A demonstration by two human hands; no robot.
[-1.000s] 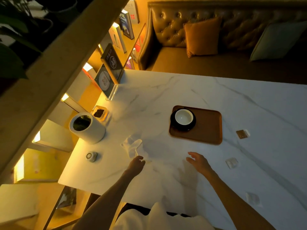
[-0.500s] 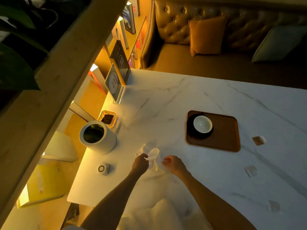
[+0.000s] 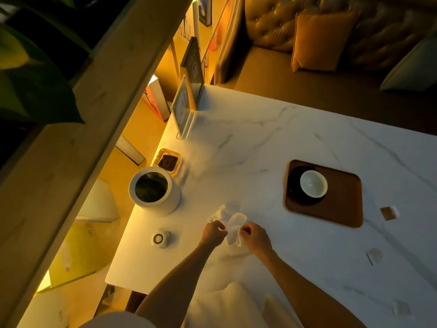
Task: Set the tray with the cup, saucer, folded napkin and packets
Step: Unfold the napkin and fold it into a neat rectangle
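Note:
A crumpled white napkin (image 3: 233, 225) is held just above the marble table (image 3: 272, 138), pinched from both sides. My left hand (image 3: 212, 232) grips its left edge and my right hand (image 3: 254, 236) grips its right edge. To the right lies a brown tray (image 3: 340, 204). On the tray's left part a white cup (image 3: 313, 183) stands on a black saucer (image 3: 295, 195). A brown packet (image 3: 388, 213) lies right of the tray. Two pale packets (image 3: 374, 256) (image 3: 402, 308) lie nearer the front right.
A white cylinder pot (image 3: 155, 193) stands at the table's left edge, with a small amber dish (image 3: 168, 161) behind it and a round white button device (image 3: 160, 239) in front. A standing sign holder (image 3: 183, 110) is at the back left corner. A leather sofa with cushions (image 3: 324, 39) lies beyond.
Both hands came together on the napkin, which lay on the table a second ago, and lifted it between them. The camera view shifted left.

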